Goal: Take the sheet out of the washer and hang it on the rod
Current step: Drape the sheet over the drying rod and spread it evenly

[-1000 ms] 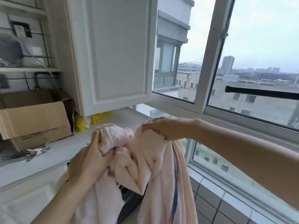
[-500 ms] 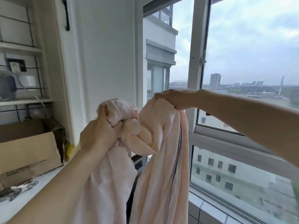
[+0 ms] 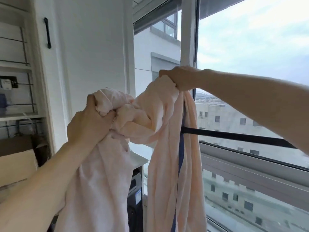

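Sheet lifted higher, clutched in left grip and right grip, draping apparently before rod.

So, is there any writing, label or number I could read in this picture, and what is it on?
Nothing is legible.
Blue-and-white sticker on the dark appliance: blurred, unreadable.
White tag on the black wall plate: too small to read.
Pale pink sheet and black rod: no print visible.

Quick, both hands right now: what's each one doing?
Left hand: closed, gripping a bunched part of the sheet.
Right hand: closed, gripping the sheet's raised top edge.
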A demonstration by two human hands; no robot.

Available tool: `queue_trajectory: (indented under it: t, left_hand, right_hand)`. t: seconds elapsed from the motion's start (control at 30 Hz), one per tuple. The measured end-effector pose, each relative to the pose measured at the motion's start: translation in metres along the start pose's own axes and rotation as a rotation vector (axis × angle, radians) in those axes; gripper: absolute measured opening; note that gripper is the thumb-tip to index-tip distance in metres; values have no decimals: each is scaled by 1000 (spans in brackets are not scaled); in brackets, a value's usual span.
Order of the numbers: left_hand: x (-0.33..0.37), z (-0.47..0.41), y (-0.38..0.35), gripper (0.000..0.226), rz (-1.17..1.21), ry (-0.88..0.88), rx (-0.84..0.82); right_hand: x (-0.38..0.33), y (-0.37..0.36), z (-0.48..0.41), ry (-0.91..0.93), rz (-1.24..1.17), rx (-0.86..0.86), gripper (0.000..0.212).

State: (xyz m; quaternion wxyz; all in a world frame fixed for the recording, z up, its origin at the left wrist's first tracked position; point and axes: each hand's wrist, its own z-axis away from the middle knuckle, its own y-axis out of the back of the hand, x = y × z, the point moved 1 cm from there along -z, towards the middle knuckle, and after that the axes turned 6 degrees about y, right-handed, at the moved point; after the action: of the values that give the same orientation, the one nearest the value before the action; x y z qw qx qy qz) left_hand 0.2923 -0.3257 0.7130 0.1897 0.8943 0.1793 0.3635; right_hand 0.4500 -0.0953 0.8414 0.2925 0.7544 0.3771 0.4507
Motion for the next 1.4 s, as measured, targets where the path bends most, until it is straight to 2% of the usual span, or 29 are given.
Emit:
queue_trajectory:
  t: [0.1, 0.2, 0.37, 0.47, 0.7, 0.9, 1.2, 1.4]
  left_hand:
    - [13, 3, 2, 42, -24, 15, 5]
    - [28, 10, 6, 41, -8, 18, 1]
    - [50, 27, 5, 44, 12, -4, 37]
    - [57, 36, -4, 45, 18, 17, 27]
    - [70, 76, -11, 48, 55, 37, -35]
    - [96, 109, 13, 49, 131, 13, -22]
    - [133, 148, 48, 43, 102, -14, -29]
    - [190, 185, 44, 43, 43, -88, -72]
  right_hand:
    - [19, 10, 5, -53, -62, 48, 38]
    - [29, 13, 17, -81, -22, 94, 35]
    - [42, 11, 43, -147, 216, 134, 35]
    - [54, -8, 62, -212, 275, 144, 38]
    - [61, -31, 122, -265, 123, 152, 46]
    - [49, -18, 176, -345, 9, 248, 35]
    - [70, 15, 223, -350, 61, 137, 29]
    - [99, 27, 263, -422, 55, 8, 23]
